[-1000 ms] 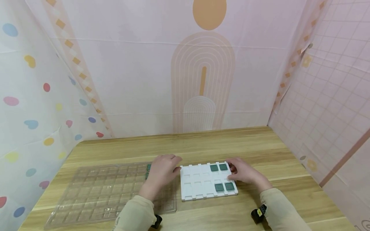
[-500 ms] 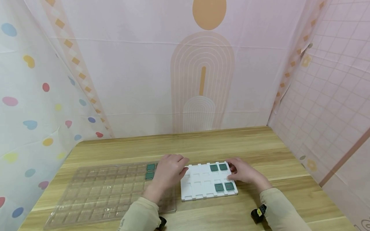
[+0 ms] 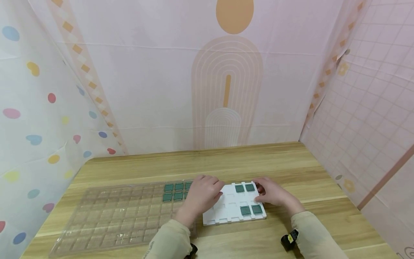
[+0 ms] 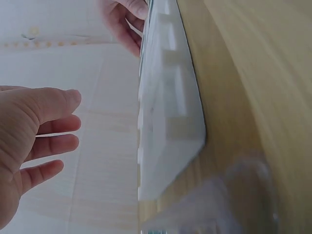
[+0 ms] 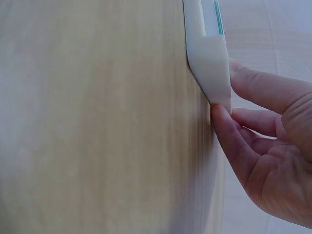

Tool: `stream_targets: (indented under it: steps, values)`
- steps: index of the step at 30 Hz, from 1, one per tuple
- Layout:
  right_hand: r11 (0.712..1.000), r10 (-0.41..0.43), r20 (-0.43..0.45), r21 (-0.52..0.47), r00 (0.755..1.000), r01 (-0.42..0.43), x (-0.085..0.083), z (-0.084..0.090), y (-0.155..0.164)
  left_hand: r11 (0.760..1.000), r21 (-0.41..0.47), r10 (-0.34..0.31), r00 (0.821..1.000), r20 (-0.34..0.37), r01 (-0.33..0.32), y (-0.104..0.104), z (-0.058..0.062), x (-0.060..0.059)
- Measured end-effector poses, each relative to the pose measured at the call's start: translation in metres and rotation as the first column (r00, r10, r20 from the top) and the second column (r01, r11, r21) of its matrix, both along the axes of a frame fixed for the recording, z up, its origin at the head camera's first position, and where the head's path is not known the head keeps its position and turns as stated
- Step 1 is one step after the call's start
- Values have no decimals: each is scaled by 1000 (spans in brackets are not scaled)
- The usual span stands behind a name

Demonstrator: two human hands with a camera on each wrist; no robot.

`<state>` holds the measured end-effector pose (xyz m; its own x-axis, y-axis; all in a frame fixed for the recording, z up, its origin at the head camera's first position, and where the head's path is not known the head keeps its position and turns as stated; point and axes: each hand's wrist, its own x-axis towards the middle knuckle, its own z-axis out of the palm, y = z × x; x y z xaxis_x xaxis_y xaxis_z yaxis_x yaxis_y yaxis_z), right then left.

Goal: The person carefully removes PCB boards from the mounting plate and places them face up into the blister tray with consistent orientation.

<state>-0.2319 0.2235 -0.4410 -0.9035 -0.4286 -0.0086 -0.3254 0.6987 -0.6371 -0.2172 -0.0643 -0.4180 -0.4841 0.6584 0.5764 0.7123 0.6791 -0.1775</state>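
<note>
A white tray [image 3: 226, 212] lies on the wooden table with green chips [image 3: 244, 188] in its right-hand pockets. My left hand [image 3: 206, 191] hovers over the tray's left part, fingers straight and holding nothing; the left wrist view shows this left hand [image 4: 41, 141] apart from the white tray [image 4: 168, 112]. My right hand [image 3: 272, 194] rests against the tray's right edge. In the right wrist view the fingers of my right hand [image 5: 265, 146] touch the white tray's corner [image 5: 210, 61].
A large clear plastic tray [image 3: 119, 216] with many pockets lies left of the white one, with several green chips [image 3: 173, 191] in its far right pockets. The table [image 3: 226, 162] is walled by patterned cloth at the back and on both sides.
My left hand has moved right, from the clear tray's right end to above the white tray, uncovering green chips in the clear tray. The right hand has stayed put.
</note>
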Motion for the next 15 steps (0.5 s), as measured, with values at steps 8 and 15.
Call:
stream_targets:
  steps: [8,15]
  values:
    - [1000,0,-6,6,1000,0,-1,0,0,998,-47,39,997,66,-36,16,5,-6]
    - [1000,-7,-1,10,1000,7,0,2,-1,991,-116,90,981,170,-71,32,12,-11]
